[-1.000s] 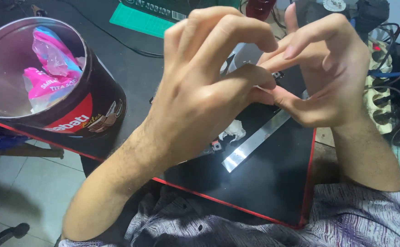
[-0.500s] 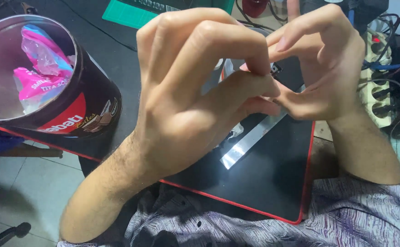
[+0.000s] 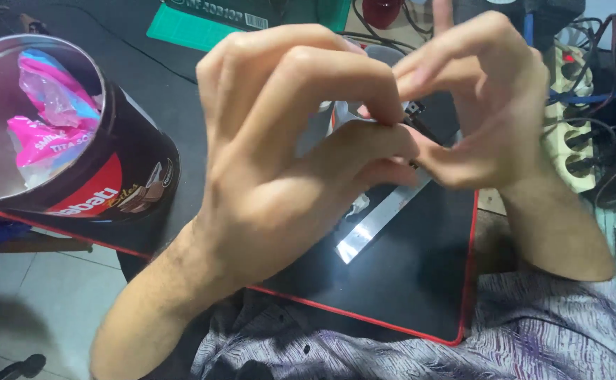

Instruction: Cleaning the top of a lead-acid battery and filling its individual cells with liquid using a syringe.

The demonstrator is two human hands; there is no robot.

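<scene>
While raised close to the camera above a black mat (image 3: pixel 420 281) with a red edge, left hand (image 3: pixel 287 176) and right hand (image 3: pixel 491 119) meet fingertip to fingertip. Pinched between left thumb and forefinger, a small dark part (image 3: pixel 415 112) with a thin black stem slanting down to the right; right fingertips touching it from the other side, blurred, so cannot tell whether clamped on it or just resting against it. Below the hands, lying flat on the mat, a bright metal strip (image 3: pixel 378 222), set on a slant. At far left, tilted toward the camera, a round open tin (image 3: pixel 121 176) with pink and blue plastic bags (image 3: pixel 44 123) inside. At right, beside the mat, a power strip (image 3: pixel 575 141) and tangled cables (image 3: pixel 603 77). Near the bottom, purple patterned cloth (image 3: pixel 547 331).
</scene>
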